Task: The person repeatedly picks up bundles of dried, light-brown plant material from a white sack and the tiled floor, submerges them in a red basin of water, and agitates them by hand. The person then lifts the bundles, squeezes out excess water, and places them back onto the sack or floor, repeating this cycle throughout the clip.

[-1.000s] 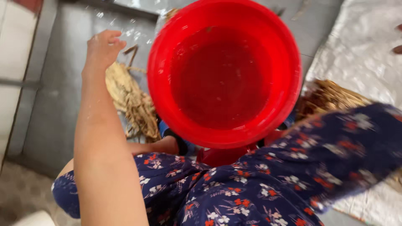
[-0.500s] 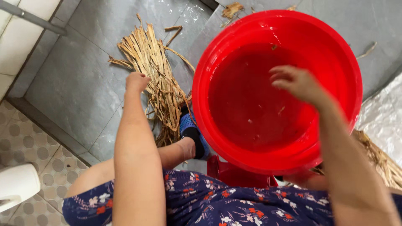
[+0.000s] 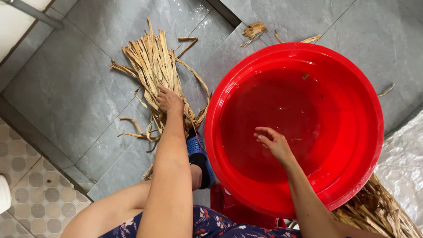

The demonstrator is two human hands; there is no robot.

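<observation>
Since the earlier frame the left hand (image 3: 169, 99) has come down from the edge of the dry straw onto the heap itself, and the right hand (image 3: 274, 143) has drawn back from the far side of the basin to its near middle. At the left edge of the grey tiled floor (image 3: 66, 97) a patterned band of small hexagonal tiles (image 3: 31, 189) runs beside a raised step. Further right lies the bundle of pale, dried flat leaf strips (image 3: 150, 66), fanned toward the upper left; the left hand presses on its near end, fingers curled into the strips, though whether any are actually gripped cannot be told. Just below it a blue perforated sandal (image 3: 196, 147) shows on the person's foot. Right of centre stands the large round red plastic basin (image 3: 365, 110), holding water; the right hand hangs over the water, loose and holding nothing, fingers half curled. At the lower right corner a second heap of dried strips (image 3: 379, 211) lies against a white plastic sheet (image 3: 405, 154).
</observation>
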